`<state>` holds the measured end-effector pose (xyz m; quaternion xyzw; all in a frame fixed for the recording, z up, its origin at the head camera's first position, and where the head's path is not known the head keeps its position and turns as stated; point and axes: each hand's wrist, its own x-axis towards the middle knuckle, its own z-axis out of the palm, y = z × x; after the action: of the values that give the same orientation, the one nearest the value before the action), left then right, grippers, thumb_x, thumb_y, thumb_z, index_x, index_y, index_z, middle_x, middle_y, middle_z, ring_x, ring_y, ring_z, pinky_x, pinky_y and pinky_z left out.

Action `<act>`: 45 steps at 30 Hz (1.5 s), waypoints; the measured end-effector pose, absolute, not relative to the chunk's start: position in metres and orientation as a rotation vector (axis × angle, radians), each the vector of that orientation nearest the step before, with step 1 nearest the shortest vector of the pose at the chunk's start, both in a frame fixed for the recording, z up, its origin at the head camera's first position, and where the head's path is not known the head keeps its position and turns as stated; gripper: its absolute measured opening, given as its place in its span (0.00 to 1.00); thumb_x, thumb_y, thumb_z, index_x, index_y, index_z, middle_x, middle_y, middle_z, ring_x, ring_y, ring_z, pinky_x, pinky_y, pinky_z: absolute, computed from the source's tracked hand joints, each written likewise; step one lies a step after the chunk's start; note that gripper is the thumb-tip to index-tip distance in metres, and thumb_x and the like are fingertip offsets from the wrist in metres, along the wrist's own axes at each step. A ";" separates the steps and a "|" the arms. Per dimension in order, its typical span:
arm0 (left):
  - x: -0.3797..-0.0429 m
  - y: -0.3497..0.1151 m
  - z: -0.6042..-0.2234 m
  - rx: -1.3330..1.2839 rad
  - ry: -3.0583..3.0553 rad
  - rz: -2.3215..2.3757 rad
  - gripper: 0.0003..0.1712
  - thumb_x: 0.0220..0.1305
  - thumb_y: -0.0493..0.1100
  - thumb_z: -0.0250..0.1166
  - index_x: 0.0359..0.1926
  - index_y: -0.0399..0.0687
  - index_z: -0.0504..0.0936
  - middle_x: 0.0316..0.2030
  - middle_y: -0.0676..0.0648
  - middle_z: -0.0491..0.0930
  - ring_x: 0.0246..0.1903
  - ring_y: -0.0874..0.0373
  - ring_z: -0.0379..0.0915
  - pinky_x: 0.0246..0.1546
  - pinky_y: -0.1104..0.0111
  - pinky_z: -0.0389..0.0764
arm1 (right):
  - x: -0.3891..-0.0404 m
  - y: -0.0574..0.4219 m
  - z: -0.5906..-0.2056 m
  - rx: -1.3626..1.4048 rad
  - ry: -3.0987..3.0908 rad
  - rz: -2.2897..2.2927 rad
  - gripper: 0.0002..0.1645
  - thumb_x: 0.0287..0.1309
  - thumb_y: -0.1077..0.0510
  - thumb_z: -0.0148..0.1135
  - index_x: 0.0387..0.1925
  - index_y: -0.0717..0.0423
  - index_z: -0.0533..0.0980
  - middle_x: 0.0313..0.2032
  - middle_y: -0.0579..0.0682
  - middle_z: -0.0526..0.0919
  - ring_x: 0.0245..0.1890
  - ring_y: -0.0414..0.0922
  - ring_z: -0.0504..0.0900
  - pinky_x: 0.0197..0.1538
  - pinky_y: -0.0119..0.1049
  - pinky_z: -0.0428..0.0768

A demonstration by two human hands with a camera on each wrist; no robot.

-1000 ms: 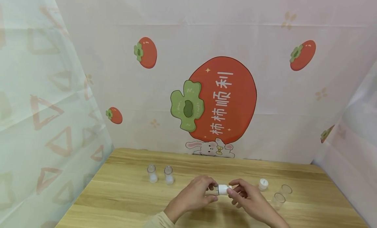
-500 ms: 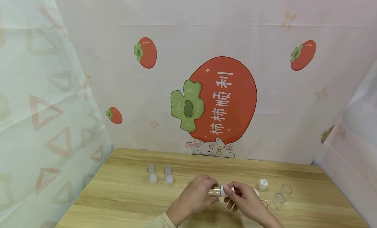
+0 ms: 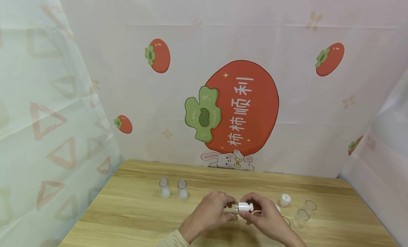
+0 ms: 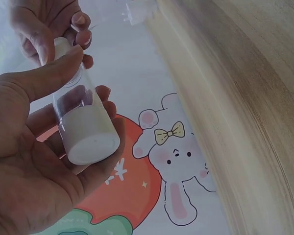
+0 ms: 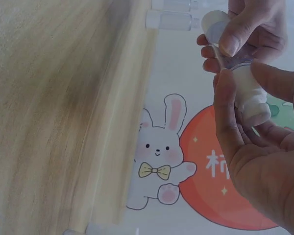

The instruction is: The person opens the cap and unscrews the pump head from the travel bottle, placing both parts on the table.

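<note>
A small clear bottle with a white base (image 4: 90, 134) lies across the fingers of my left hand (image 3: 210, 212), its thumb pressing on the upper part. At the bottle's other end is a white cap (image 3: 244, 207) with a narrower tip. My right hand (image 3: 267, 218) pinches this cap between thumb and fingers, as the right wrist view shows from close by. The bottle is tilted on its side in the head view, base to the left, and most of its clear body there is hidden behind my left fingers.
Two similar clear bottles (image 3: 182, 190) with white bottoms stand at the left on the wooden table (image 3: 134, 211). To the right are a loose white cap (image 3: 285, 200) and clear covers (image 3: 301, 218), with more pieces partly behind my right hand. A printed cloth (image 3: 159, 98) hangs behind the table.
My right hand came slightly left and its fingers shifted around the cap, covering it more half a second ago and showing more of it now. The left hand stays nearly in place.
</note>
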<state>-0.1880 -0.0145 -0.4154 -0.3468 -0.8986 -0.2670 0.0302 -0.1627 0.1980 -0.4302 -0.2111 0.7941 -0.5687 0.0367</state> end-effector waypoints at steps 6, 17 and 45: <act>-0.189 -0.017 -0.416 -1.053 -2.797 -0.879 0.14 0.52 0.47 0.80 0.40 0.51 0.89 0.29 0.62 0.81 0.31 0.70 0.73 0.32 0.75 0.74 | -0.162 0.196 -0.429 -0.696 2.461 -1.756 0.11 0.64 0.59 0.69 0.43 0.59 0.77 0.41 0.57 0.80 0.33 0.43 0.84 0.35 0.40 0.86; -0.192 -0.019 -0.416 -1.099 -2.792 -0.975 0.15 0.54 0.47 0.79 0.41 0.48 0.89 0.28 0.61 0.81 0.30 0.72 0.73 0.32 0.77 0.74 | -0.163 0.196 -0.427 -0.714 2.436 -1.816 0.10 0.66 0.63 0.66 0.46 0.64 0.77 0.44 0.58 0.81 0.41 0.43 0.82 0.39 0.38 0.86; -0.192 -0.019 -0.414 -1.103 -2.768 -1.047 0.14 0.54 0.45 0.79 0.42 0.48 0.89 0.30 0.60 0.83 0.30 0.73 0.75 0.32 0.78 0.75 | -0.164 0.198 -0.422 -0.712 2.366 -1.830 0.10 0.68 0.60 0.64 0.44 0.64 0.76 0.43 0.61 0.79 0.41 0.45 0.83 0.42 0.42 0.86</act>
<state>-0.1924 -0.0192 -0.4144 -0.3492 -0.8764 -0.3314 -0.0084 -0.1637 0.1980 -0.4221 -0.2316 0.7691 -0.5948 0.0333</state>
